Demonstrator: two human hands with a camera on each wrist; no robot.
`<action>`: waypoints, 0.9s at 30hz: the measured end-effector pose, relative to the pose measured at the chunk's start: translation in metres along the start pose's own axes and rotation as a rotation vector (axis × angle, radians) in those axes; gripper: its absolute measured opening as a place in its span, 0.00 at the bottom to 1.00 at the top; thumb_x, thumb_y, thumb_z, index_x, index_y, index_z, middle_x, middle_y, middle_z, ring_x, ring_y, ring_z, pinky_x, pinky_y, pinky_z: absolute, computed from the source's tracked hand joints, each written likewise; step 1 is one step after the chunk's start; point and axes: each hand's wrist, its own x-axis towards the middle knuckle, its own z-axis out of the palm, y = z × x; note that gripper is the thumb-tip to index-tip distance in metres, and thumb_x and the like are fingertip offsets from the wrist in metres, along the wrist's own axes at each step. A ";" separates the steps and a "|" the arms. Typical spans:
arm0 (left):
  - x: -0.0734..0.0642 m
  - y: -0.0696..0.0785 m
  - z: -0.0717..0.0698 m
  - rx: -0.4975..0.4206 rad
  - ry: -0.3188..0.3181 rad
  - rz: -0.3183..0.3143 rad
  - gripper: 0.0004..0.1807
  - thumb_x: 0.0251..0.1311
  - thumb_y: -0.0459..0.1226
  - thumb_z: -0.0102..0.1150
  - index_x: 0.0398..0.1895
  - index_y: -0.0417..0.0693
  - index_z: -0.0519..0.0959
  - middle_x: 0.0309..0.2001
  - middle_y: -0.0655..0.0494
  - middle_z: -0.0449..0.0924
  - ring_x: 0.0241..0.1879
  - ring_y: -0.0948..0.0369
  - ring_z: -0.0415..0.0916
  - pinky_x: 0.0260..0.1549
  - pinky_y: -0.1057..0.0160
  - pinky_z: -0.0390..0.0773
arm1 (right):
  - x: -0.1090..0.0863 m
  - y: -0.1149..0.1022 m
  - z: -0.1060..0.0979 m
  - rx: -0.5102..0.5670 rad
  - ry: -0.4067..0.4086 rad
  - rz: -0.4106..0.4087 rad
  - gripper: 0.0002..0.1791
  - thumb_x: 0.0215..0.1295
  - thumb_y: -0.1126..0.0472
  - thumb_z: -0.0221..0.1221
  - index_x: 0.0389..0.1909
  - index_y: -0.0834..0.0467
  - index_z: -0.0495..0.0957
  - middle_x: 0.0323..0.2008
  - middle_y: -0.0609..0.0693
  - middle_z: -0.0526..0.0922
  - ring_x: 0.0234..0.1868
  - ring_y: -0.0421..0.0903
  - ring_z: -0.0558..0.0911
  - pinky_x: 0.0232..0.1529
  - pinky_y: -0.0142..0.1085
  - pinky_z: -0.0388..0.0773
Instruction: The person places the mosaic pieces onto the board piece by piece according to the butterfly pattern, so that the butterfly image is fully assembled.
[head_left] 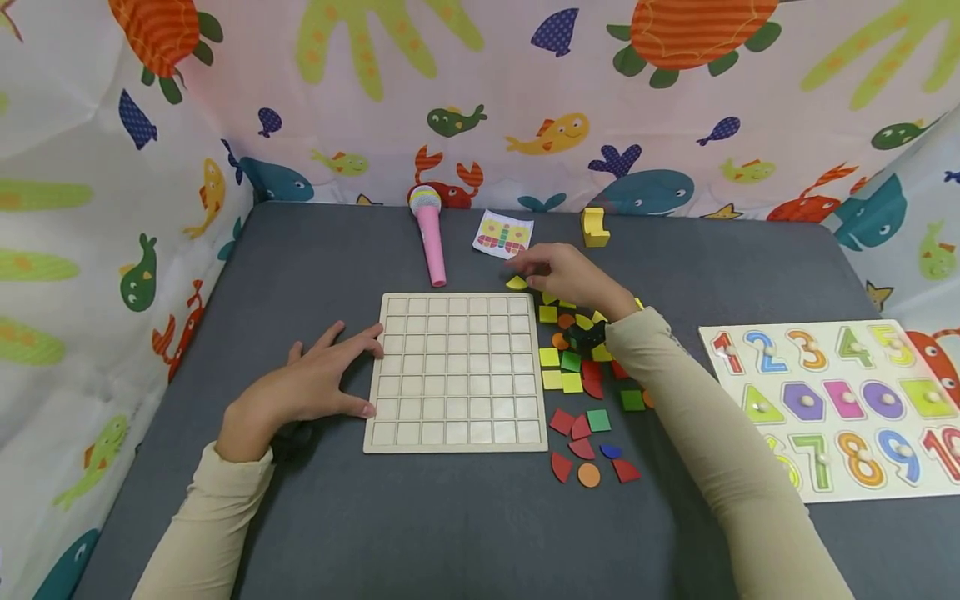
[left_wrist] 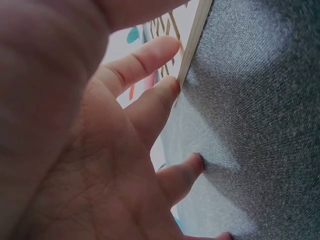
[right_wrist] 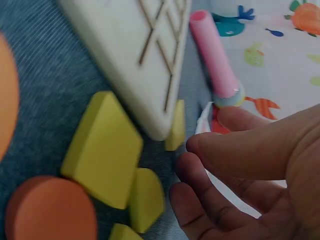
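A pale wooden grid board (head_left: pixel 456 375) lies flat on the dark grey table. My left hand (head_left: pixel 303 387) has its fingers spread, with the thumb and fingertips at the board's left edge; the left wrist view shows two fingertips right at the side of the board (left_wrist: pixel 192 45). Beyond the far right corner of the board, my right hand (head_left: pixel 573 279) reaches over the table with loosely bent fingers. Nothing shows between them in the right wrist view. Its fingertips are close to a yellow piece (head_left: pixel 517 283) and the near edge of a small butterfly picture card (head_left: pixel 502 234).
Several loose pieces, such as a red quarter circle (head_left: pixel 561 467), a green square (head_left: pixel 597 420) and an orange disc (head_left: pixel 588 475), lie right of the board. A pink toy microphone (head_left: pixel 431 242) and a yellow block (head_left: pixel 595 227) stand behind. A number puzzle board (head_left: pixel 765 446) lies far right.
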 end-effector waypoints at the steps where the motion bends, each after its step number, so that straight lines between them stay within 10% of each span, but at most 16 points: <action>1: 0.000 0.000 0.000 0.002 0.000 0.003 0.40 0.53 0.48 0.85 0.68 0.60 0.73 0.86 0.49 0.50 0.83 0.32 0.31 0.64 0.14 0.30 | 0.001 0.001 0.001 -0.003 -0.007 -0.009 0.19 0.76 0.75 0.58 0.63 0.65 0.84 0.53 0.60 0.86 0.46 0.55 0.79 0.47 0.43 0.77; 17: -0.001 0.001 -0.002 -0.008 -0.006 0.010 0.39 0.54 0.47 0.85 0.67 0.58 0.74 0.87 0.50 0.48 0.83 0.32 0.31 0.64 0.14 0.30 | 0.016 0.000 -0.003 -0.118 -0.123 -0.058 0.12 0.74 0.75 0.62 0.53 0.65 0.87 0.44 0.58 0.81 0.42 0.54 0.76 0.45 0.45 0.76; 27: -0.002 0.003 -0.003 -0.019 -0.018 0.003 0.40 0.55 0.48 0.84 0.69 0.58 0.73 0.86 0.48 0.50 0.83 0.33 0.31 0.64 0.14 0.30 | 0.021 0.000 0.002 -0.129 -0.057 0.036 0.05 0.73 0.74 0.63 0.44 0.63 0.79 0.37 0.57 0.81 0.37 0.54 0.77 0.40 0.44 0.76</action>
